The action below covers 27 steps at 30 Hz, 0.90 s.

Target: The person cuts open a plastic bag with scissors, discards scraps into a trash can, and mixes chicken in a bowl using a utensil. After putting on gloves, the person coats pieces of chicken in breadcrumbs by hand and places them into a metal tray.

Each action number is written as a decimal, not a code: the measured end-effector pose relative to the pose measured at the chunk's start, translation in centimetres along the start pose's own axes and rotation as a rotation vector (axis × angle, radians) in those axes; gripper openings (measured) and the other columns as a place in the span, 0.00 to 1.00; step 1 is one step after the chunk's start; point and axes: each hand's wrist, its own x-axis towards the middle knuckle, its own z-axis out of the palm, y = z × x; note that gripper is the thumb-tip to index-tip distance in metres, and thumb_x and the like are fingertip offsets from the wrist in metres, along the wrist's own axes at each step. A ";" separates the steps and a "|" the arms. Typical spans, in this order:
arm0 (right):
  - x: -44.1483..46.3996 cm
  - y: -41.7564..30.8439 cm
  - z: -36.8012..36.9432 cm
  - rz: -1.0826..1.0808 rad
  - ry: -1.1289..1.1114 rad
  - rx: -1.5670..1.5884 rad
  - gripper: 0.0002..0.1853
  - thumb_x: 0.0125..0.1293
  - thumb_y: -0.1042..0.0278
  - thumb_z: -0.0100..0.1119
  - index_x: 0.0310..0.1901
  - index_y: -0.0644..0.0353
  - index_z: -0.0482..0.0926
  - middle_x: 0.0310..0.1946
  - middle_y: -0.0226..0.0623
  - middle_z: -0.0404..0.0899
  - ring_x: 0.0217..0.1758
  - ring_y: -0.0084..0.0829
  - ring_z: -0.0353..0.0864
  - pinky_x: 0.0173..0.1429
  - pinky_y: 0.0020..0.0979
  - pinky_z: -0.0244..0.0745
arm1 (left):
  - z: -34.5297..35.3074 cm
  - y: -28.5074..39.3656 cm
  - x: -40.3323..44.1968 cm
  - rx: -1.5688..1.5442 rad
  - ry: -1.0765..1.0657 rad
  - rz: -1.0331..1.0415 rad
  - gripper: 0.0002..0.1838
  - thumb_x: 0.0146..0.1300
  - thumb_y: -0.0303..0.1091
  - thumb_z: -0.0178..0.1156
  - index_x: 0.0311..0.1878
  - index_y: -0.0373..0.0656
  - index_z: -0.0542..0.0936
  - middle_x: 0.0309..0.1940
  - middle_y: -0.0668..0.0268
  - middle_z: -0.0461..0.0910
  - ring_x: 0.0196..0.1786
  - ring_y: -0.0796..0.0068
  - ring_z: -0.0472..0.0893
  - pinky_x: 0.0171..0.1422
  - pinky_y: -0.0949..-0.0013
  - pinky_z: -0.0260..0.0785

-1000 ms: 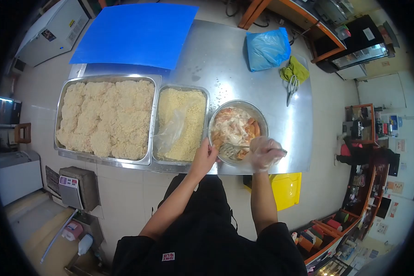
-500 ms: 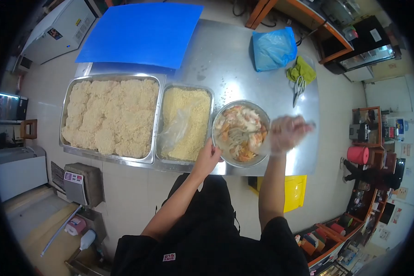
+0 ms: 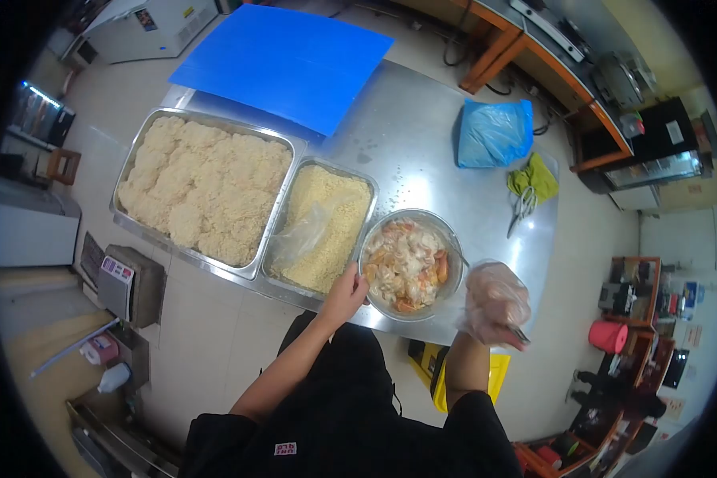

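L hand [image 3: 345, 299] grips the rim of the metal bowl [image 3: 456, 276], btwn & just ahead of both hands; gloved R hand [image 3: 495, 303] is wrapped round a utensil [image 3: 521, 335]. Best: firm L hold, slow strokes w/ R.

The black shirt [image 3: 350, 438] bears a small patch [image 3: 285, 448] reading "UNIQLO"

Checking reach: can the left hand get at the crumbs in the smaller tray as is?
Likely yes: the left hand is at the bowl's rim, close beside the tray. Clear plastic covers some crumbs, but the side toward the bowl looks uncovered.
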 end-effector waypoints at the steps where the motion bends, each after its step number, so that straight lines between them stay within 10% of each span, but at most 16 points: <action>1: -0.4 1.3 -0.2 0.003 -0.007 0.000 0.38 0.75 0.31 0.34 0.14 0.54 0.54 0.08 0.25 0.50 0.08 0.23 0.45 0.16 0.31 0.42 | 0.1 -0.4 0.1 -0.013 0.008 0.006 0.09 0.72 0.31 0.51 0.38 0.37 0.64 0.22 0.59 0.74 0.24 0.70 0.83 0.28 0.65 0.76; 18: -0.4 18.4 -8.2 1.018 0.137 1.158 0.37 0.72 0.26 0.33 0.17 0.51 0.57 0.11 0.23 0.48 0.13 0.23 0.43 0.19 0.30 0.40 | 1.9 0.8 -0.8 0.016 0.194 -0.068 0.09 0.72 0.34 0.50 0.40 0.37 0.68 0.23 0.58 0.68 0.27 0.72 0.70 0.34 0.64 0.65; 27: 0.5 11.5 -8.2 0.749 -0.298 1.205 0.38 0.74 0.27 0.32 0.14 0.50 0.53 0.08 0.21 0.47 0.09 0.22 0.43 0.16 0.30 0.40 | 2.2 0.9 -1.2 0.019 0.241 -0.013 0.10 0.72 0.34 0.50 0.38 0.37 0.68 0.22 0.59 0.67 0.26 0.72 0.70 0.33 0.64 0.64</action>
